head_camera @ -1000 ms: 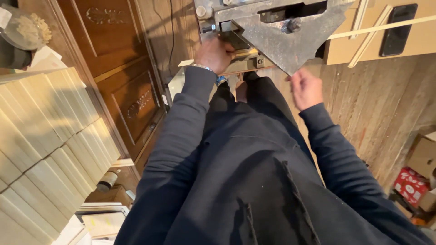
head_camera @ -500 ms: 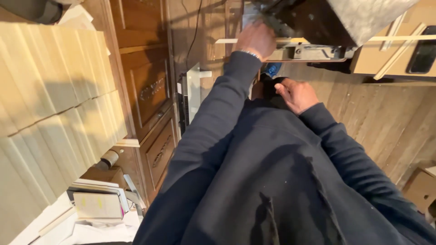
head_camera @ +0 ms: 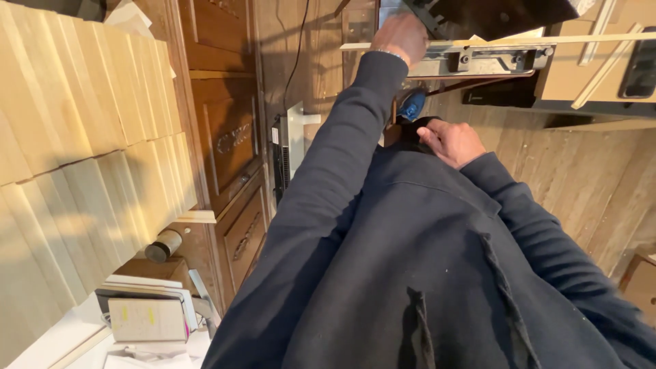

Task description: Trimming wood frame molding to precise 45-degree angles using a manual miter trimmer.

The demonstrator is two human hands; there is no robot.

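My left hand (head_camera: 403, 34) reaches up to a machine at the top of the view, arm stretched out in a dark sleeve. It lies knuckles-up over a thin pale wooden strip (head_camera: 492, 39) that runs along the machine's grey metal rail (head_camera: 478, 61); its fingertips are hidden. A dark angled machine part (head_camera: 499, 14) hangs just right of that hand. My right hand (head_camera: 452, 142) hovers close to my chest, below the rail, fingers loosely bent and holding nothing. My dark sweatshirt (head_camera: 424, 273) fills the lower middle.
Stacks of pale wooden boards (head_camera: 75, 157) stand on the left beside a dark carved cabinet with drawers (head_camera: 229, 143). A white device (head_camera: 295, 137) leans by the cabinet. A blue object (head_camera: 412, 106), a dark phone (head_camera: 639, 68), papers (head_camera: 147, 314) and plank flooring (head_camera: 581, 178) are around.
My right hand has come down from the machine to near my chest. My left hand stays up at the strip. The view has swung, showing more of the board stacks.
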